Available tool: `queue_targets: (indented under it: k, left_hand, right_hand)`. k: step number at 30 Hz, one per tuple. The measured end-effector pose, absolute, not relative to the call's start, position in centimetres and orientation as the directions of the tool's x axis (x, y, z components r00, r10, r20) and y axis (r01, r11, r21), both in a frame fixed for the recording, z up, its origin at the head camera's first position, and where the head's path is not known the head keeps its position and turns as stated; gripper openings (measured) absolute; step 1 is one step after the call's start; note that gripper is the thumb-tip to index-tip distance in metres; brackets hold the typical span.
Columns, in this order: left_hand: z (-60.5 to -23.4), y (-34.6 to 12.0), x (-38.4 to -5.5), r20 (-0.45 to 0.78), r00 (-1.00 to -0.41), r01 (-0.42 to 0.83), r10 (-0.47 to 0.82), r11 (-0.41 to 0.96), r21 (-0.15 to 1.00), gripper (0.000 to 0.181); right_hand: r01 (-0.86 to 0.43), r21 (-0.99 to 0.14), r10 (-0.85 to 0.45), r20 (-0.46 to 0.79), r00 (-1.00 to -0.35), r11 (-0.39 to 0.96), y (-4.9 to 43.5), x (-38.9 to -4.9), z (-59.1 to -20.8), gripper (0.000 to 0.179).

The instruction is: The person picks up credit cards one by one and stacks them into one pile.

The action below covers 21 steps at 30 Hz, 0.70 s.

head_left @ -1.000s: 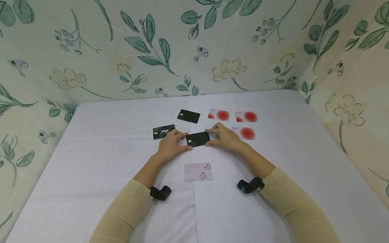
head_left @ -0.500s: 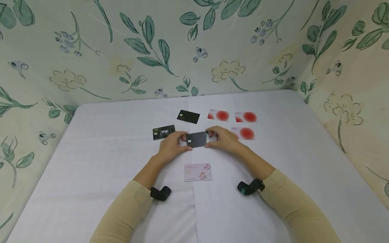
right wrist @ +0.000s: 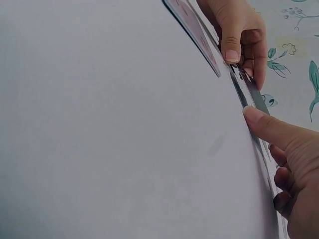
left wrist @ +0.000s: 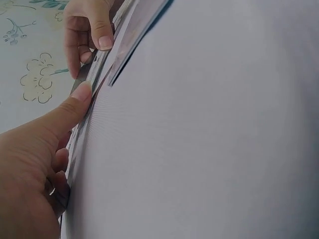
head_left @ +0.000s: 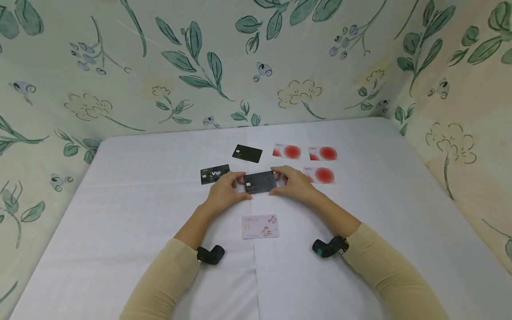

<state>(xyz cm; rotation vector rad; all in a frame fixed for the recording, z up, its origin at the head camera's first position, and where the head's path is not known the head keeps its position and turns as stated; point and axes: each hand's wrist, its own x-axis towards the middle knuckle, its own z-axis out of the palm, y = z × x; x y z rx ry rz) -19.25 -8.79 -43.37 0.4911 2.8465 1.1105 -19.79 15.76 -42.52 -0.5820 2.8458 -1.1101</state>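
Up tipped the dark VIP card [head_left: 260,182], its face greyer now, and we saw left hand [head_left: 224,192] and right hand [head_left: 296,183] pinching its ends, beyond the pink card [head_left: 260,227] on the desk [head_left: 152,200].

- White tablecloth [head_left: 120,213], with a fold line [head_left: 256,280] at 6 o'clock
- Pale floral backdrop [head_left: 242,71] at 12 o'clock
- Printed green sprig [head_left: 194,42] at 11 o'clock
- Peach-tinted side section [head_left: 488,173] at 3 o'clock
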Motion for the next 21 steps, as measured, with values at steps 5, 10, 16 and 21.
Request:
queue_targets:
  k: [5, 10, 16, 21]
  left_hand:
    - [-43.4, -8.8, -19.3, 0.091, -0.942, 0.296, 0.322, 0.679, 0.672, 0.076]
    - [-43.4, -9.0, -19.3, 0.123, -0.929, 0.335, 0.348, 0.656, 0.676, 0.072]
    - [-43.0, -9.4, -19.0, 0.16, -0.904, 0.392, 0.396, 0.623, 0.677, 0.068]
    - [-42.5, -9.6, -18.8, 0.184, -0.887, 0.43, 0.423, 0.612, 0.664, 0.067]
  right_hand:
    - [-0.362, -0.662, -0.37, 0.136, -0.919, 0.656, 15.8, -19.9, -42.5, 0.073]
    - [-0.379, -0.655, -0.391, 0.136, -0.91, 0.654, 15.8, -19.7, -42.1, 0.07]
    - [-0.391, -0.643, -0.414, 0.124, -0.902, 0.659, 16.0, -19.4, -41.6, 0.068]
    - [-0.402, -0.633, -0.425, 0.126, -0.897, 0.661, 16.1, -19.0, -41.2, 0.064]
